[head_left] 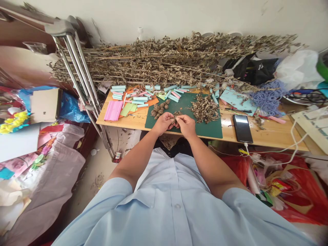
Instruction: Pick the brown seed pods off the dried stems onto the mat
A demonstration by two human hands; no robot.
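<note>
My left hand (pixel 164 123) and my right hand (pixel 186 125) meet over the front of a green cutting mat (pixel 164 127). Between their pinched fingertips is a small bit of dried leaves (pixel 175 120), partly hidden by the fingers. Just behind my left hand sits a cluster of rolled balls of dried leaf (pixel 159 109). A loose heap of dried leaves (pixel 205 108) lies on the mat to the right of my right hand. A few more crumbs of leaf rest just beyond my fingertips.
Long bundles of dried plant stalks (pixel 153 65) span the table's back. Blue and pink paper rolls (pixel 140 98) lie before them. A charging phone (pixel 243 128) and blue yarn (pixel 269 97) are at right. Metal crutches (pixel 82 75) lean at the left end.
</note>
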